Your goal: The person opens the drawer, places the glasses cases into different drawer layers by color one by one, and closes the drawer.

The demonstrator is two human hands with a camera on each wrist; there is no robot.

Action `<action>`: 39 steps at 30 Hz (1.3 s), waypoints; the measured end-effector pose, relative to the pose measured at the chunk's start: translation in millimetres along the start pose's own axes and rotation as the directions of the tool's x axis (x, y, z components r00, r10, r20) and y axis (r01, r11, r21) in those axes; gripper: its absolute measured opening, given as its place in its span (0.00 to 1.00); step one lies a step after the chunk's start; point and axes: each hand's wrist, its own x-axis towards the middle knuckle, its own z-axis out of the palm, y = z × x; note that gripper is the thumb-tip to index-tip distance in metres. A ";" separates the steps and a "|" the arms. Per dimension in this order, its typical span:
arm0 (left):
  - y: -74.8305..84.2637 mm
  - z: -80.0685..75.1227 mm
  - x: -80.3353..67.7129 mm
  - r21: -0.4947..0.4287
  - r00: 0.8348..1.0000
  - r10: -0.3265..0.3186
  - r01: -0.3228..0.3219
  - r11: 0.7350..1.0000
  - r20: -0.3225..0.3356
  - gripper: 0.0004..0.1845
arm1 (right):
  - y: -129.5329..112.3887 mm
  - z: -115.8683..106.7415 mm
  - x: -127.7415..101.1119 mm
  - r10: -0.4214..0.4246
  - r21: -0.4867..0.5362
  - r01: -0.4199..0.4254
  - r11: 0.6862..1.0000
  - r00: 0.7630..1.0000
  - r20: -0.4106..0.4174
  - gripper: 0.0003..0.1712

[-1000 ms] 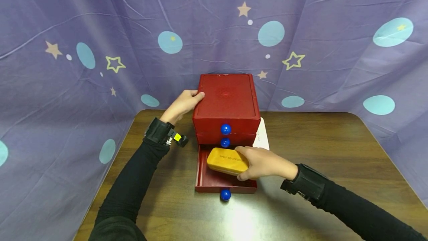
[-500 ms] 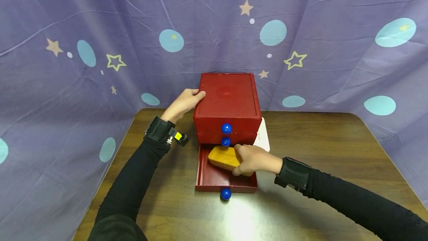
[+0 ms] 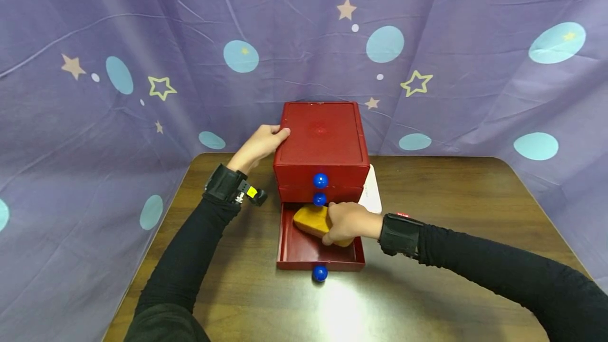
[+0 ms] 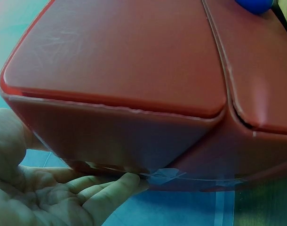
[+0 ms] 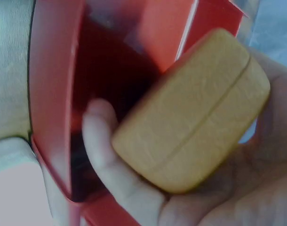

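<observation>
My right hand grips a yellow glasses case, which is tilted and within the pulled-out bottom drawer of a red drawer box. In the right wrist view the case shows a seam along its end, with the thumb curled at one side. Against the box's upper left side rests my left hand, its thumb over the top edge. The left wrist view shows its nearly straight fingers touching the side wall of the box. The case's right end is hidden by the right hand.
Blue knobs mark the two closed upper drawers, and another blue knob sits on the open one. A white card-like thing lies beside the box on the wooden table. Behind hangs a purple patterned cloth.
My right hand has moved left and lower with the glasses case, tilting it deeper into the open drawer. My left hand stays on the box.
</observation>
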 end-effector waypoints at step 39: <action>-1.4 0.6 -0.4 0.023 1.000 0.001 -0.001 1.000 -0.005 0.31 | -29.3 20.8 29.8 0.144 -0.004 -0.145 0.989 0.987 0.069 0.28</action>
